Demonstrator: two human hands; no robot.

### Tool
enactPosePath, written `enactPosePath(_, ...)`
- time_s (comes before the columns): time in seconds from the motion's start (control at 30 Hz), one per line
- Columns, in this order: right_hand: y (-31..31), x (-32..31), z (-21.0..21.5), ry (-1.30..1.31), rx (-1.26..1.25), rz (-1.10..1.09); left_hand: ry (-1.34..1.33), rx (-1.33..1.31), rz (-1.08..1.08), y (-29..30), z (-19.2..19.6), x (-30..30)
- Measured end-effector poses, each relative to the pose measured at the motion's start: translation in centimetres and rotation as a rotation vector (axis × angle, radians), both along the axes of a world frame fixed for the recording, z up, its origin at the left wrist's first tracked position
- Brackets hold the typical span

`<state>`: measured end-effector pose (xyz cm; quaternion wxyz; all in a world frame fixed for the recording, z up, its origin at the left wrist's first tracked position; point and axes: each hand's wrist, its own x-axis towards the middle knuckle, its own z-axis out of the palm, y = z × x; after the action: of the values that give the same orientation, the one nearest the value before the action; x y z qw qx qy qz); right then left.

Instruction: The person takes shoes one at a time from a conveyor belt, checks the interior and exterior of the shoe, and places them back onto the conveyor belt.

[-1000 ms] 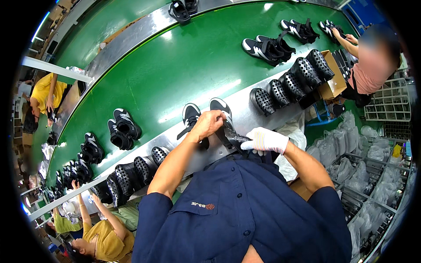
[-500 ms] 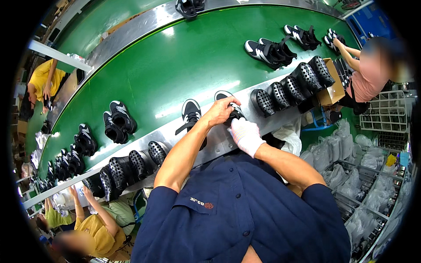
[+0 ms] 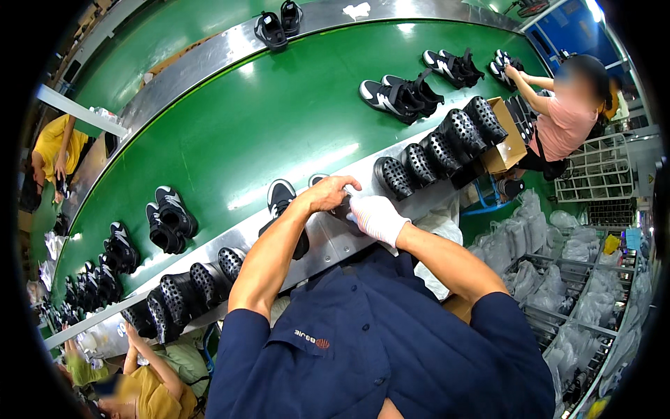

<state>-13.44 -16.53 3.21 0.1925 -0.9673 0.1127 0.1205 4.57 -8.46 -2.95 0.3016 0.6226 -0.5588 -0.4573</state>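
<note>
My bare left hand [image 3: 331, 194] and my white-gloved right hand [image 3: 377, 218] meet over a black shoe with a white sole [image 3: 319, 179]. It lies at the near edge of the green belt [image 3: 279, 119], where the metal rail [image 3: 328, 241] runs. Both hands close around the shoe and hide most of it. Its mate, a black and white shoe [image 3: 281, 197], sits just left of my left wrist, partly on the rail.
Rows of black perforated shoe forms [image 3: 433, 150] [image 3: 181, 293] stand along the rail on both sides. Pairs of black shoes [image 3: 398, 94] [image 3: 167, 216] ride the belt. A person in pink [image 3: 565, 119] works at the right beside a cardboard box [image 3: 506, 140]. People in yellow [image 3: 52, 143] are left. Racks of bagged items [image 3: 579, 307] stand right.
My hands carried the shoe from close to my chest out to the belt's near edge. The pairs on the belt have drifted left.
</note>
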Motion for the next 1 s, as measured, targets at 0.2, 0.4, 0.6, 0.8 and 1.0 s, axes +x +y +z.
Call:
enactPosePath(0.2, 1.9, -0.1, -3.2, 0.09, 0.013, -0.202, 0.025, -0.072, 0.324, 0.7, 0.4, -0.6)
enactPosePath(0.4, 1.1, -2.7, -3.1, -0.308, 0.026, -0.458, 0.061, -0.064, 0.827, 7.0, 3.9, -6.4)
enactPosePath(0.6, 0.0, 0.1, -5.4, 0.089, 0.053, -0.407, -0.072, 0.19, 0.966, 5.7, -1.0, -10.3)
enactPosePath(0.8, 0.0, 1.5, -6.7, 0.163, -0.012, -0.458, -0.168, 0.278, 0.931, 5.6, -0.4, -10.1)
enactPosePath(1.0, -0.7, 1.0, -7.7, 0.107, -0.034, -0.356, -0.662, 0.278, 1.115, 15.4, 6.1, -12.6)
